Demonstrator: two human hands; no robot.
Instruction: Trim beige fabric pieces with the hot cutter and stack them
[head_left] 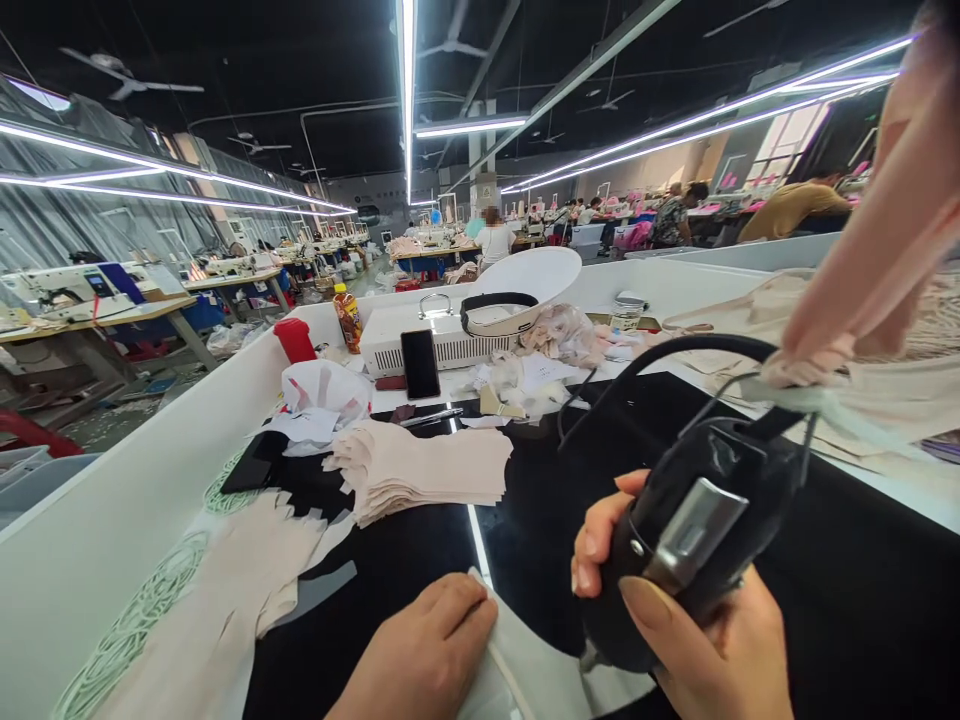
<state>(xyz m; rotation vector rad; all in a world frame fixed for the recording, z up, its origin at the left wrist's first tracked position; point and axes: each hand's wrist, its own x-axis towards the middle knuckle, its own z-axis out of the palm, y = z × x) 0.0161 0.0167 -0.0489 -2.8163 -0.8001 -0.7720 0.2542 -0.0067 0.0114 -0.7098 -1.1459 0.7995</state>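
Observation:
My right hand (pixel 697 640) is wrapped round a black corded hand tool (pixel 675 550) with a silver metal plate on its side. The thumb lies along its near face, and its metal tip points down close to a pale fabric piece (pixel 551 660) on the black glossy worktop (pixel 555 520). With fingers together and bent, my left hand (pixel 431 645) presses that fabric piece down at its far end; a thin whitish cord (pixel 510 685) runs along it from under the fingers. The left thumb is hidden. Beyond my left hand lies a stack of beige fabric pieces (pixel 435 465).
More beige pieces (pixel 225 590) and green cord coils (pixel 142 610) lie at left. A phone (pixel 420 364) leans on a white vented box (pixel 382 330). A pink fabric wrap (pixel 862 230) hangs at right around the tool's cable (pixel 675 345). People work at sewing tables behind.

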